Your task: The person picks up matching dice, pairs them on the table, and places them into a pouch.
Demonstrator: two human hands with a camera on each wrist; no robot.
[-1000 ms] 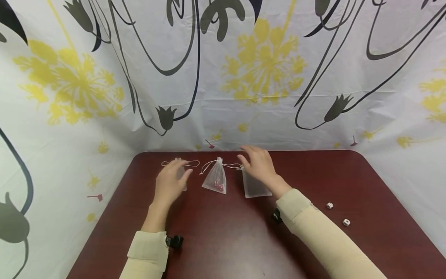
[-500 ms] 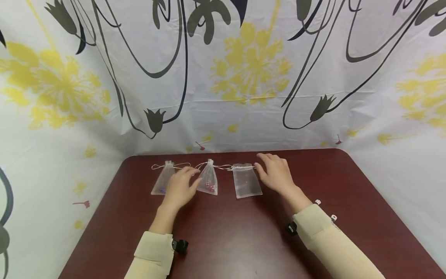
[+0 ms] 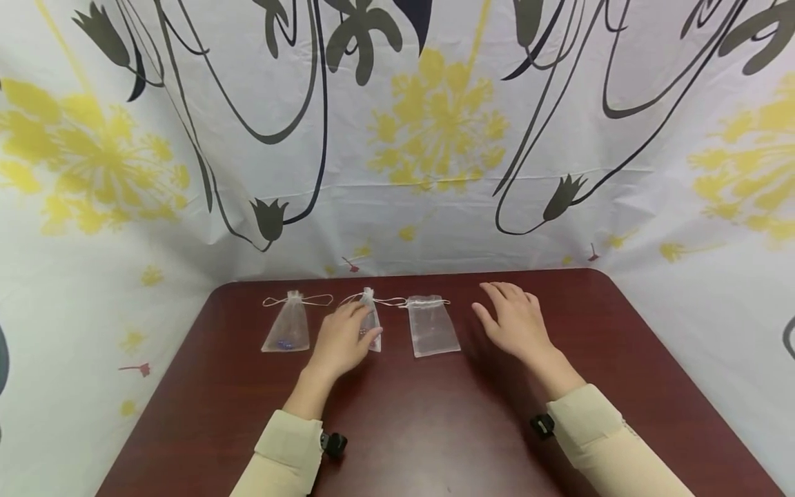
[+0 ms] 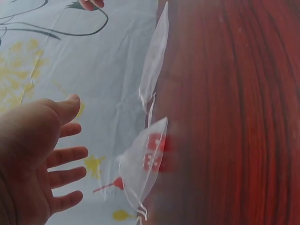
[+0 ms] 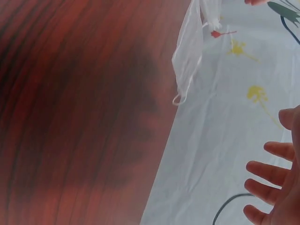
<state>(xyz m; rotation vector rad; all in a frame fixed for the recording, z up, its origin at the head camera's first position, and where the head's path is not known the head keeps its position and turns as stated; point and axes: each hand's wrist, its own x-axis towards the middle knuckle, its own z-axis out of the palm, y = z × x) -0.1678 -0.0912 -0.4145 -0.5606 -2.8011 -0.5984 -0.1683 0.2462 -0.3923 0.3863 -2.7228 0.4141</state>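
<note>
Three small drawstring mesh bags lie in a row near the table's far edge. The left bag (image 3: 290, 323) has small blue pieces (image 3: 284, 344) at its bottom. Over the middle bag (image 3: 370, 319) hovers my left hand (image 3: 338, 342), fingers spread and holding nothing, partly covering it. In the left wrist view, red dice (image 4: 154, 161) show through that bag's sheer cloth. The right bag (image 3: 433, 331) lies flat and looks empty, its cord stretched across the top. My right hand (image 3: 514, 323) is held above the table to the right of it, fingers loosely extended, gripping nothing.
The dark red wooden table (image 3: 410, 428) reaches back to a white curtain (image 3: 348, 166) printed with flowers. Black wrist cameras (image 3: 335, 445) sit at both cuffs.
My left hand has shifted right from the left bag to over the middle one. My right hand has moved right, away from the empty bag; two white dice are now hidden from view.
</note>
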